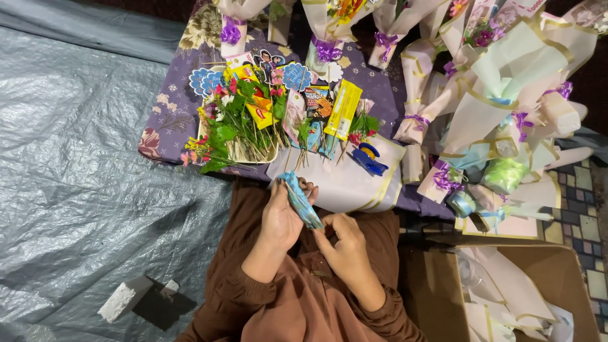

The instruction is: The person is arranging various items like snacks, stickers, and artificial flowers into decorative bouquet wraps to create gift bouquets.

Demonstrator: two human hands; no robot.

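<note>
My left hand (280, 217) grips a small blue wrapped item (300, 201) that slants from upper left to lower right. My right hand (345, 244) pinches its lower end with the fingertips. Both hands hover over my lap in brown sleeves. Just beyond them lies a sheet of pale wrapping paper (345, 183) with a gold edge, and a blue tape dispenser (369, 159) rests on it. Past the paper lie artificial flowers with green stems (233, 130), a yellow snack packet (344, 109) and several other small packets on sticks.
A purple floral cloth (174, 104) covers the floor beneath the materials. Several finished paper-wrapped bouquets with purple ribbons (500, 95) pile up at the right and along the back. A cardboard box (557, 278) stands at lower right. Grey tarpaulin (76, 177) spreads left, with a white block (120, 301).
</note>
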